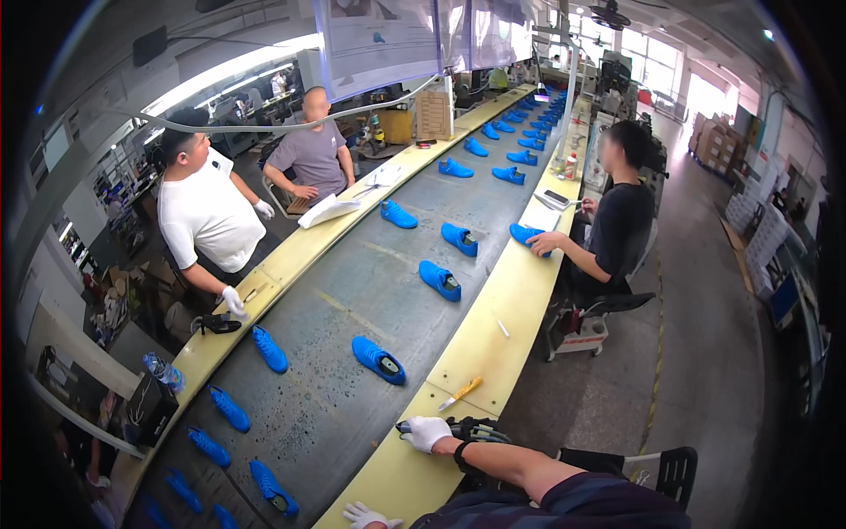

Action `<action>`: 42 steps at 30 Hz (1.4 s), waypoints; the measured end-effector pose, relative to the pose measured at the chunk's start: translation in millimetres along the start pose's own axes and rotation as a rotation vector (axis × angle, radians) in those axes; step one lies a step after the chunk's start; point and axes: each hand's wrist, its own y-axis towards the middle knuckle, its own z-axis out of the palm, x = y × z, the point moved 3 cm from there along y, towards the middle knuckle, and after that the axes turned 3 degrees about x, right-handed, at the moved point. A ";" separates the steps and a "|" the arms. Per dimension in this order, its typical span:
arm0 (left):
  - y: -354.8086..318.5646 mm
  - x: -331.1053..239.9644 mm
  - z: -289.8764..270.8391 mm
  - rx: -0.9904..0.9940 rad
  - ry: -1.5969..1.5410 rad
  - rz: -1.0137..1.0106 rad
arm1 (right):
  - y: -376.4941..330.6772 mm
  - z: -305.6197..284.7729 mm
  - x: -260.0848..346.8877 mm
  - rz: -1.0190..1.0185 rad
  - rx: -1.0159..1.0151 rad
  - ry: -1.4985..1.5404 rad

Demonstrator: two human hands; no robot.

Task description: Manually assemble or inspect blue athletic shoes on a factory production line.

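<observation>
My left hand (368,517), in a white glove, rests with fingers spread on the near yellow ledge (381,483) at the lower edge. My right hand (427,434), also white-gloved, is on the same ledge farther right, its fingers curled over a small dark thing that I cannot make out. Beside its wrist lies a black bundle (480,430) that looks like cables or straps. A little beyond sits a slim tool with a yellow handle (465,389). The nearest blue shoe (379,360) on the grey conveyor belt (339,423) is apart from both hands.
Several blue shoes line the belt. At the right a co-worker (617,203) touches a blue shoe (530,236) on the ledge. Two people (211,212) are across the belt, near a black shoe-like thing (217,324). A white pen-like stick (502,328) lies on the near ledge.
</observation>
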 end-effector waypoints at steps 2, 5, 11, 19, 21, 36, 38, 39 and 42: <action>1.8 -1.9 2.3 -0.001 -0.012 -0.005 | 0.3 -0.2 -0.7 0.002 -0.001 -0.009; 5.7 -3.2 5.2 -0.004 -0.030 -0.012 | 0.1 -1.3 -0.1 0.003 -0.012 -0.010; 13.0 -1.6 11.0 -0.014 -0.062 -0.027 | 0.0 -2.2 2.7 0.028 0.049 -0.016; 0.6 -4.5 3.6 -0.007 -0.014 -0.020 | -1.8 -4.0 5.2 0.032 0.044 -0.022; -0.4 -3.7 4.1 -0.003 -0.001 -0.021 | -1.7 -2.4 5.6 0.032 0.047 -0.023; 18.0 6.7 19.8 -0.013 -0.108 -0.037 | -0.9 4.6 10.7 0.049 0.066 -0.042; 19.3 10.2 23.3 -0.028 -0.133 -0.037 | -0.6 4.8 15.4 0.040 0.065 -0.035; 16.4 7.9 19.6 -0.028 -0.131 -0.033 | -0.8 4.3 13.2 0.044 0.063 -0.037; 10.4 4.5 13.2 -0.012 -0.080 -0.028 | -1.3 4.5 10.4 0.050 0.063 -0.046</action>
